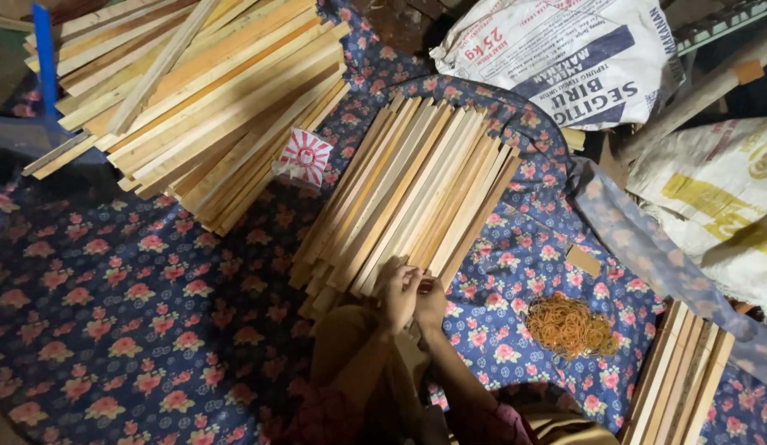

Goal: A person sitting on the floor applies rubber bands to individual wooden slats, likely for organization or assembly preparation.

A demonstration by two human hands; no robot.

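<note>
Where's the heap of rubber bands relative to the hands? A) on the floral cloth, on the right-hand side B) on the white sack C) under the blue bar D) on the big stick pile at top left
A: the rubber bands lie in a loose heap on the floral cloth, right of the hands, which meet at the near end of the stick bundle.

Low in the middle of the frame, the left hand [397,295] and the right hand [431,302] meet, touching, at the near end of a fanned stack of pale wooden slats [408,189]. The slats lie on a dark blue cloth printed with pink flowers [136,305]. A heap of tan rubber bands [569,325] sits to the lower right, near the hands. A larger pile of wooden slats [202,99] fills the upper left, and white printed woven sacks [565,49] lie at the upper right.
</note>
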